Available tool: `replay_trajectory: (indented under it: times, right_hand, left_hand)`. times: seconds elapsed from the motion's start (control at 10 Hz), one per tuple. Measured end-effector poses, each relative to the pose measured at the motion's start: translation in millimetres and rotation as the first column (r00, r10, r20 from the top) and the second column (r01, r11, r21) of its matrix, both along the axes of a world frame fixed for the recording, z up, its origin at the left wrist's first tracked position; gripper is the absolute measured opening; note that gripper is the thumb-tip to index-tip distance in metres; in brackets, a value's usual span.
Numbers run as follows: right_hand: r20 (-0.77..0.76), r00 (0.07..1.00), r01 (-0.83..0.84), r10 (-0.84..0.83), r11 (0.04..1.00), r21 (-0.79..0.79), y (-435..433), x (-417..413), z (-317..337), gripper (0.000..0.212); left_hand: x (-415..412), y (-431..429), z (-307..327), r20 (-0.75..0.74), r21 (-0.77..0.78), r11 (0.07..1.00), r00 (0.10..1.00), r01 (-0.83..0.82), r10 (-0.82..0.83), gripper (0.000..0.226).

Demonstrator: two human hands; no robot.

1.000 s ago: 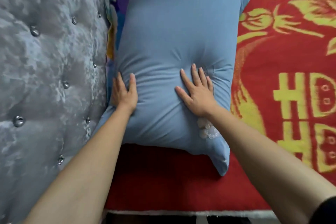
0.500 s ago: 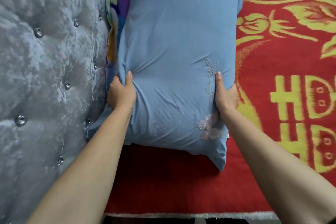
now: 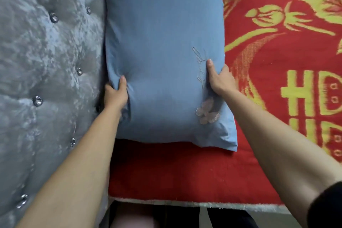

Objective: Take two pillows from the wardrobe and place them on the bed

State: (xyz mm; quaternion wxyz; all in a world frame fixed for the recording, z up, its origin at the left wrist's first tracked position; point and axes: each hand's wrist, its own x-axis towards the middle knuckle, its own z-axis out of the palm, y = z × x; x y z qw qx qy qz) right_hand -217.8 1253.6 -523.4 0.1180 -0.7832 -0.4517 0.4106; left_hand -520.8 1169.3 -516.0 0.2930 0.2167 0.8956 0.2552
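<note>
- Fingers (image 3: 210, 66) of the right hand (image 3: 220, 79) wrap the pillow's right edge, thumb on top and the others hidden beneath; the left hand (image 3: 114, 94) pinches the opposite edge the same way, so both hands are closed on the fabric.
- Blue pillow (image 3: 162, 52), in a plain case with an embroidered butterfly (image 3: 207, 111) near its lower right corner, lies lengthwise on the bed, its left edge touching the headboard.
- A grip on both long edges probably serves to square the pillow against the headboard and settle it; this reads as final placing, not carrying.
- Tufted grey headboard (image 3: 46, 79), velvet-like with crystal buttons, stands along the left of the view.
- Red bedspread (image 3: 277, 61) with a yellow floral and character pattern covers the bed; a bare strip of it shows between the pillow and the near mattress edge.
- A second pillow cannot be confirmed here; the blue one runs past the top of the view.
- Dark floor shows below the bed edge; the wardrobe is out of sight.
</note>
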Motion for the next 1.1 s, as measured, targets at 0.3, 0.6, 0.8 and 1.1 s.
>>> replay_trajectory:
  times: [0.3, 0.6, 0.8, 1.1]
  right_hand:
    - [-0.006, 0.989, 0.147, -0.147, 0.986, 0.079, -51, 4, -21, 0.088]
    - [0.276, 0.891, -0.428, 0.360, 0.870, 0.245, -113, 14, -59, 0.067]
    - [0.165, 0.864, -0.499, 0.476, 0.855, 0.142, -108, 22, -44, 0.071]
    - [0.067, 0.728, -0.664, 0.683, 0.726, -0.180, -83, 33, 74, 0.056]
  left_hand:
    - [4, -16, -19, -0.117, -0.088, 0.996, 0.993, -0.005, -0.006, 0.087]
    - [54, -72, -40, -0.457, -0.193, 0.895, 0.770, 0.402, -0.445, 0.068]
    - [43, -58, -29, -0.338, -0.361, 0.809, 0.743, 0.464, -0.577, 0.072]
    - [89, -62, 69, -0.100, -0.345, 0.805, 0.834, 0.482, -0.542, 0.076]
